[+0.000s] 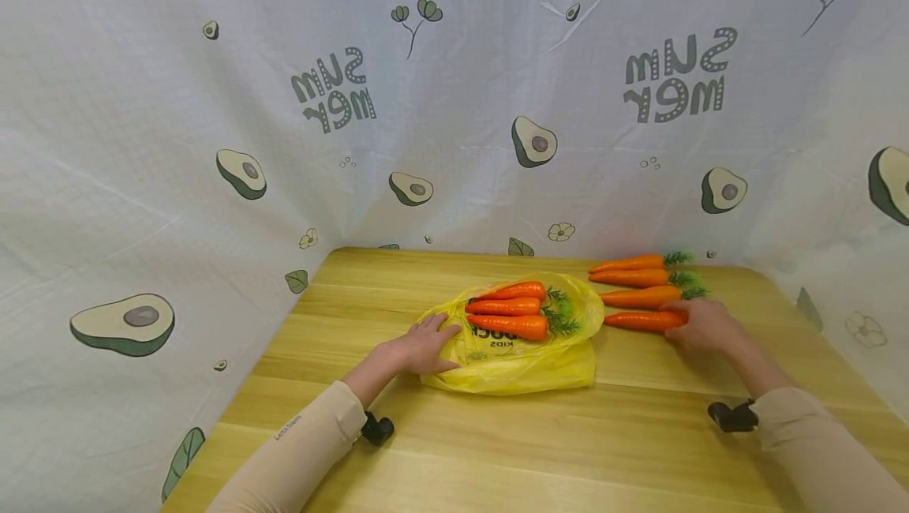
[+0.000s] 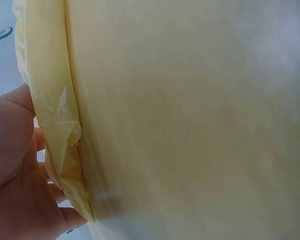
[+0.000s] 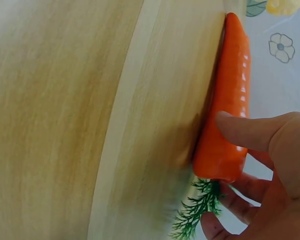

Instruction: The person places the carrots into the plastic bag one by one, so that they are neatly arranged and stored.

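A yellow plastic bag (image 1: 525, 375) with dark printing lies flat on the table, and three orange carrots (image 1: 506, 307) with feathery green tops rest on it side by side. At the bag's left edge my left hand (image 1: 428, 346) rests with its fingers spread. The left wrist view shows that hand (image 2: 25, 175) against the crumpled yellow edge, some fingertips hidden behind it. To the right of the bag, my right hand (image 1: 706, 325) holds the nearest carrot (image 1: 642, 321) by its thick end. In the right wrist view, the thumb presses on the carrot (image 3: 232, 85), beside its green top (image 3: 197, 207).
Behind the held carrot lie three more carrots (image 1: 628, 278) in a row, tips pointing left. A wooden table (image 1: 511, 450) stands beneath everything. White curtain (image 1: 454, 102) with avocado prints hangs around its back and sides.
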A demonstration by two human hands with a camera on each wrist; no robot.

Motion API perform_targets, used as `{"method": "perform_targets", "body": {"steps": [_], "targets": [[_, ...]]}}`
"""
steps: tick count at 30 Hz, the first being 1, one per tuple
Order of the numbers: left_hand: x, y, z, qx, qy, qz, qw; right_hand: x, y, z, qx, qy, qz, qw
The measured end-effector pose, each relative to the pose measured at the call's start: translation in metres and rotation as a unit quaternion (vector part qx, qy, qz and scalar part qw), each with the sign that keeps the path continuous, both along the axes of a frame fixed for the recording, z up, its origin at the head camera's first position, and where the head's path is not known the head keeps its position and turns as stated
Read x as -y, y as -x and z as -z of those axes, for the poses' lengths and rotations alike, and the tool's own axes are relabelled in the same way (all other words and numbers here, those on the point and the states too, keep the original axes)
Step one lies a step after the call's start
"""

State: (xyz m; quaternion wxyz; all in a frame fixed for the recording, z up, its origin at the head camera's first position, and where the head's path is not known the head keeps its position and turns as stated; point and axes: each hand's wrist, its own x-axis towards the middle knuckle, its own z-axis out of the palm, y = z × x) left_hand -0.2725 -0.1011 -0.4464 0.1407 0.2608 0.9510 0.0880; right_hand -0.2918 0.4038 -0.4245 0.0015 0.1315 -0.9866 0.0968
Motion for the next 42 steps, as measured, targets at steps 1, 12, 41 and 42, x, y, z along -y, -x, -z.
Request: {"method": "perform_targets", "body": {"steps": [1, 12, 41, 42], "targets": [[0.0, 0.0, 0.0, 0.0, 0.0, 0.0, 1.0, -0.001, -0.001, 0.002, 0.006, 0.003, 0.008, 1.0], [0.001, 0.0, 0.001, 0.002, 0.002, 0.001, 1.0, 0.001, -0.005, 0.003, 0.014, 0.0, 0.017, 1.0], [0.0, -0.001, -0.003, 0.0, 0.006, 0.002, 1.0, 0.009, 0.001, -0.024, -0.009, 0.012, 0.017, 1.0], [0.0, -0.001, -0.003, 0.0, 0.006, 0.002, 1.0, 0.01, 0.001, -0.026, -0.011, 0.01, 0.018, 1.0]]}}
